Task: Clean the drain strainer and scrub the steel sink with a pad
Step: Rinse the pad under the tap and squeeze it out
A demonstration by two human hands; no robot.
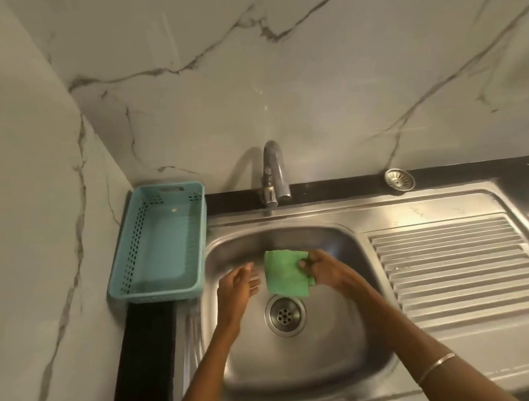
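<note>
pad (286, 272): thin green scrub sheet, light and floppy, held over the steel sink (309, 361) bowl just above the drain (285, 313). our right hand (323, 268) pinches its right edge, fingers curled on it; left hand (237, 285) sits just left of the pad, fingers straight, holding nothing. we reckon it bends under push, so fold it or back it with a flat palm for pressure. likely slick once wet. strainer (399, 179) sits out of the drain, on the ledge right of the tap (272, 179); small, stiff, take it by the rim.
</note>
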